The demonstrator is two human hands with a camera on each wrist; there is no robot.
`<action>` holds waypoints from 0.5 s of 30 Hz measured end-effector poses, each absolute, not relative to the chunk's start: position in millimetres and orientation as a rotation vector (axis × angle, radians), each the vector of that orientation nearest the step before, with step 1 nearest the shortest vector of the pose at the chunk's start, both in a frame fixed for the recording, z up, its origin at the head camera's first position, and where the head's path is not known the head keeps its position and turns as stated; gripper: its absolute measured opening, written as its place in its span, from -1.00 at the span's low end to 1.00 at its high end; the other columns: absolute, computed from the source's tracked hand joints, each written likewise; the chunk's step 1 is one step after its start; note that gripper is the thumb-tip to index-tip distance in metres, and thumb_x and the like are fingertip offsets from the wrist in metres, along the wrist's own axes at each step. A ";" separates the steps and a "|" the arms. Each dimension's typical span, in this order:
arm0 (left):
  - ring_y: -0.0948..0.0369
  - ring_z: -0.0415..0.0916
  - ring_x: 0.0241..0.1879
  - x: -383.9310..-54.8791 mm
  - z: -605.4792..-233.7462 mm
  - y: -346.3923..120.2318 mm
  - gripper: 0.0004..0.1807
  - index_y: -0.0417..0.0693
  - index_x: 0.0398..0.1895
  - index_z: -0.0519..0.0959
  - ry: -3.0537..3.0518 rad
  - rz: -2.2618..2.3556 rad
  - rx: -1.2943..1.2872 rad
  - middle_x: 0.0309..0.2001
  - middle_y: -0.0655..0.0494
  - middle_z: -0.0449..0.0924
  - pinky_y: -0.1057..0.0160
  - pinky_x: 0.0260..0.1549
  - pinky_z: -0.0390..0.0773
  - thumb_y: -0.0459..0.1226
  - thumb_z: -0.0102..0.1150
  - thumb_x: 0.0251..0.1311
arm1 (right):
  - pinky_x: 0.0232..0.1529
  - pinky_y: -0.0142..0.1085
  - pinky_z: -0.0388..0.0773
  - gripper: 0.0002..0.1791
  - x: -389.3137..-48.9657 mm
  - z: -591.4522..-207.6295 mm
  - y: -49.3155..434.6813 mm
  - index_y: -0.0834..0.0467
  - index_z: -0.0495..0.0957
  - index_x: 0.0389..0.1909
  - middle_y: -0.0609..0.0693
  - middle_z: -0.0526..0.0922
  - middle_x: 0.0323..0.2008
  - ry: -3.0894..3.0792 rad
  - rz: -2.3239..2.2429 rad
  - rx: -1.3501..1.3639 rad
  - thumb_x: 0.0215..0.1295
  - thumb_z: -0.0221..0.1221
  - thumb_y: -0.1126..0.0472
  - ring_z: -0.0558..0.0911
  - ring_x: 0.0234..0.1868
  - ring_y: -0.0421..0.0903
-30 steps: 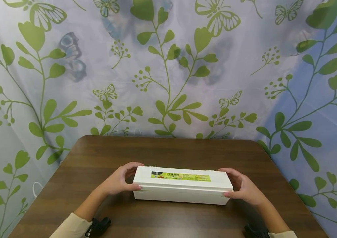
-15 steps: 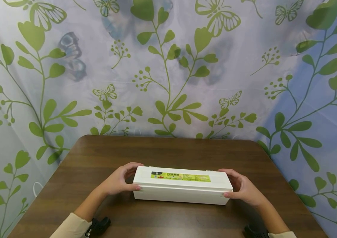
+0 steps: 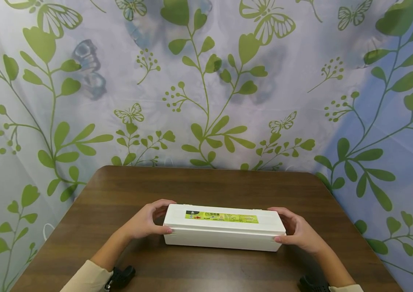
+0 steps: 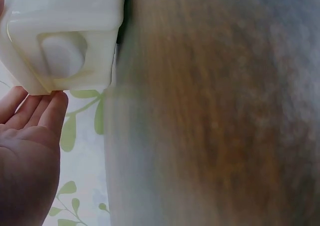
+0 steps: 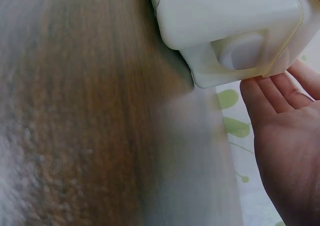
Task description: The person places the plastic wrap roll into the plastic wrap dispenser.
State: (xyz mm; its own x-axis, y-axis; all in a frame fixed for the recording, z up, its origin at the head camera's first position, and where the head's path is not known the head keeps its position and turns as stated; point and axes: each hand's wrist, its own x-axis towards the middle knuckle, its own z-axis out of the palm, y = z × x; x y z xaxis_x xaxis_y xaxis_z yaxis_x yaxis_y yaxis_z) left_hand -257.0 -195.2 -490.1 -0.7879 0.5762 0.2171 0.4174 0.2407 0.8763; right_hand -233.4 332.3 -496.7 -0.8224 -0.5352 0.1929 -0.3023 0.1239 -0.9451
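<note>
A long white cling film box (image 3: 221, 240) with a green and yellow label (image 3: 222, 217) lies crosswise on the brown table, its lid down. My left hand (image 3: 145, 221) grips its left end, thumb on the front face and fingers behind the back edge. At the opposite end my right hand (image 3: 298, 232) holds it the same way. Both wrist views show an end of the box, where a round white roll end (image 4: 64, 55) shows through a cutout on the left and another roll end (image 5: 244, 51) on the right. Fingertips meet the back side there.
The brown wooden table (image 3: 199, 184) extends behind and to both sides of the box. A curtain (image 3: 206, 101) printed with green leaves and butterflies hangs behind its far edge. Dark wrist straps (image 3: 120, 278) sit below the cream sleeves.
</note>
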 end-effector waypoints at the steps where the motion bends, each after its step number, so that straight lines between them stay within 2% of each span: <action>1: 0.08 0.48 0.33 -256.7 -489.9 -195.4 -0.24 0.00 0.36 0.44 2.347 1.589 0.950 0.32 0.03 0.50 0.20 0.38 0.43 -0.23 0.56 0.07 | -0.04 -0.22 0.70 -0.16 -233.9 -497.3 332.7 0.43 0.16 0.46 0.01 0.56 0.25 2.203 -1.774 -0.841 0.16 0.30 0.50 0.63 0.11 -0.16; 4: 0.04 0.47 0.34 -255.5 -488.9 -196.3 -0.24 -0.02 0.36 0.44 2.337 1.597 0.948 0.32 0.01 0.51 0.00 0.38 0.41 -0.24 0.56 0.07 | -0.04 -0.23 0.70 -0.16 -235.1 -498.8 333.1 0.45 0.16 0.45 0.00 0.56 0.25 2.207 -1.771 -0.856 0.16 0.31 0.50 0.63 0.11 -0.16; 6: 0.03 0.47 0.34 -254.5 -488.2 -196.7 -0.25 -0.02 0.36 0.45 2.331 1.602 0.945 0.31 0.01 0.51 -0.05 0.38 0.39 -0.25 0.56 0.07 | -0.03 -0.23 0.70 -0.16 -235.5 -499.4 333.2 0.45 0.16 0.45 -0.01 0.56 0.25 2.209 -1.769 -0.861 0.16 0.31 0.50 0.63 0.11 -0.16; 15: 0.14 0.47 0.35 -252.9 -486.9 -195.0 -0.24 0.02 0.36 0.46 2.359 1.579 0.949 0.32 0.05 0.52 -0.04 0.38 0.41 -0.23 0.58 0.05 | -0.03 -0.24 0.69 -0.17 -234.3 -497.9 332.7 0.40 0.17 0.47 -0.03 0.54 0.28 2.227 -1.760 -0.856 0.18 0.30 0.50 0.62 0.13 -0.17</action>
State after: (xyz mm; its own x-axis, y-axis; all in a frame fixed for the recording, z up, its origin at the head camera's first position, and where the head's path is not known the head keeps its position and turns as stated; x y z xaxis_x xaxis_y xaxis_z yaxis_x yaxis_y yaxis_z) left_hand -252.9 -195.0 -486.9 -0.7891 0.5751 0.2160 0.4189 0.2465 0.8739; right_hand -234.3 332.7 -497.9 -0.8191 -0.5346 0.2080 -0.3259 0.1354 -0.9357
